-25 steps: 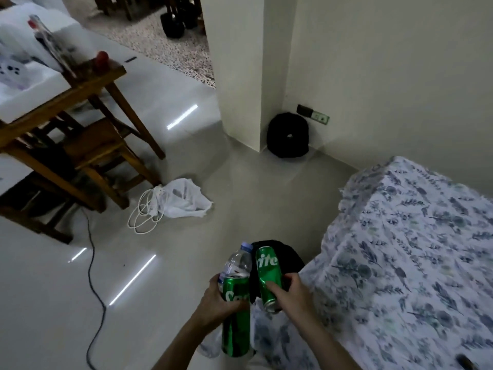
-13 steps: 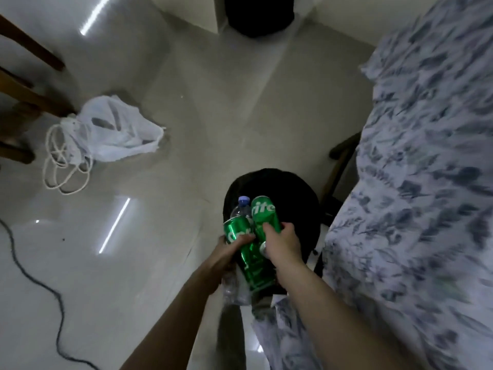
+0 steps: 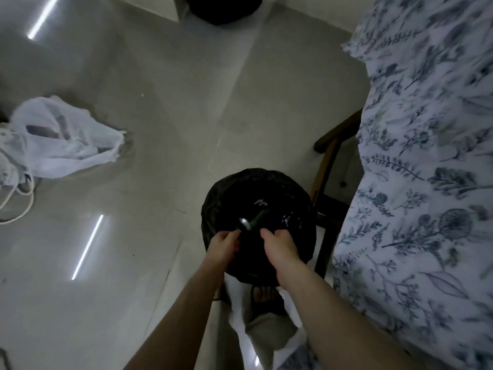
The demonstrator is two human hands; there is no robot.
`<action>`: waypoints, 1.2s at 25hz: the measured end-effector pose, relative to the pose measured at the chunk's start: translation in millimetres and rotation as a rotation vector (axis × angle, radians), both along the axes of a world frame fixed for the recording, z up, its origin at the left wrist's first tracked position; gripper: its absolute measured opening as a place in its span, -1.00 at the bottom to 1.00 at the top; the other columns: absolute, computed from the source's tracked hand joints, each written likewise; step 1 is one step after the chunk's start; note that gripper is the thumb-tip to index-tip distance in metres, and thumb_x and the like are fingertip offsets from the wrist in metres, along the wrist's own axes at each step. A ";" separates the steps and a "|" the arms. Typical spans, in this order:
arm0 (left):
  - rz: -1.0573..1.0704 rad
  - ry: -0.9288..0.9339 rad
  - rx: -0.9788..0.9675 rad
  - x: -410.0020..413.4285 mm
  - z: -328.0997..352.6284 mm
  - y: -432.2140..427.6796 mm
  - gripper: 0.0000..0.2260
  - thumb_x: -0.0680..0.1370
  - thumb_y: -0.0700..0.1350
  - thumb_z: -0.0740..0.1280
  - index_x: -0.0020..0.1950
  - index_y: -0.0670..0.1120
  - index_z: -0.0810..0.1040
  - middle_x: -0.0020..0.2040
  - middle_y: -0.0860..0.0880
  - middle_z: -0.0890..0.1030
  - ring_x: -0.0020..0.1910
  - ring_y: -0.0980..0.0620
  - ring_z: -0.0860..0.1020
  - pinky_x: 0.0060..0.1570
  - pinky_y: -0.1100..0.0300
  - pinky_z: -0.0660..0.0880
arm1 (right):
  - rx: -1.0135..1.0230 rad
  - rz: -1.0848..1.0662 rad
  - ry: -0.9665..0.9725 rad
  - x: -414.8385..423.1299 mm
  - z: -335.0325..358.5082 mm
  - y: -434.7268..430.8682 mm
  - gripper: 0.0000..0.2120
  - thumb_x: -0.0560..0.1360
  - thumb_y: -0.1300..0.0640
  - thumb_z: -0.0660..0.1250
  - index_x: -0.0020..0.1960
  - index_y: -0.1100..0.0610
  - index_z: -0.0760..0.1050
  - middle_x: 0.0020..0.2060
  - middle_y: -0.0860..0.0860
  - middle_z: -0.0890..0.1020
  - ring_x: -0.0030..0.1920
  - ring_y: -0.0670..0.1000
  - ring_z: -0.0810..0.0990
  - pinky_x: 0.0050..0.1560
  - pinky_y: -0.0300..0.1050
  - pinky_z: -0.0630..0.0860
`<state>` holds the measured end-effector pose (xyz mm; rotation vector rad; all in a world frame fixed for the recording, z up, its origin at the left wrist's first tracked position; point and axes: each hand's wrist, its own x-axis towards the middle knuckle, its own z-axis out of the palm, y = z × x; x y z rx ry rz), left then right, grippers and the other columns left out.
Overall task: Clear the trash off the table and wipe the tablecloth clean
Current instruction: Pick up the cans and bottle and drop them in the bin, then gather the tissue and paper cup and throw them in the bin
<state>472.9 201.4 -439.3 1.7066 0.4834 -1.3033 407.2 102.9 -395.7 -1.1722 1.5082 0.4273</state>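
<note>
A black bag-lined trash bin (image 3: 290, 190) stands on the floor beside the table with the floral tablecloth (image 3: 426, 182). Inside the bin lies a blurred green can (image 3: 254, 218), silver end toward me. My left hand (image 3: 224, 245) and my right hand (image 3: 277, 245) hover over the near rim of the bin, fingers loosely curled and pointing down, with nothing seen in either. The can sits just beyond my left fingertips. The other can and the water bottle are out of sight.
A white plastic bag (image 3: 61, 140) and a white cord (image 3: 16, 204) lie on the glossy floor at left. A wooden chair frame (image 3: 328, 156) stands under the table edge. A round black object (image 3: 221, 9) sits by the far wall corner.
My view tilted down onto the bin. Both hands dropped to its rim, and the two green cans and the bottle left them; one can now shows inside the bin.
</note>
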 end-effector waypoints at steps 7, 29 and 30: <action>-0.177 -0.155 -0.014 26.6 180.9 22.5 -0.87 0.61 -0.13 0.19 -0.07 -0.14 0.47 -0.07 -0.19 0.56 -0.16 -0.05 0.51 -0.24 0.18 0.43 | -0.201 0.505 -0.190 26.5 181.7 -18.2 -0.54 0.54 -0.04 0.24 0.37 0.14 0.31 0.30 0.09 0.46 0.27 0.09 0.46 0.12 -0.15 0.38; -1.559 -0.605 -0.622 -334.6 510.5 -170.7 -0.87 0.58 -0.06 0.25 -0.05 -0.08 0.53 -0.02 -0.15 0.63 -0.02 -0.14 0.60 -0.02 0.04 0.51 | -0.792 -0.403 -0.203 -476.4 471.8 -35.9 -0.61 0.55 0.02 0.28 0.30 0.19 0.40 0.28 0.11 0.50 0.23 0.08 0.51 0.07 -0.18 0.40; -1.573 -0.614 -0.622 -361.2 507.8 -174.1 -0.85 0.57 -0.05 0.25 -0.02 -0.11 0.54 -0.01 -0.15 0.63 -0.02 -0.11 0.60 0.00 0.03 0.52 | -0.785 -0.415 -0.202 -504.8 467.6 -35.5 -0.60 0.54 0.02 0.29 0.30 0.20 0.40 0.28 0.12 0.49 0.23 0.08 0.50 0.08 -0.19 0.40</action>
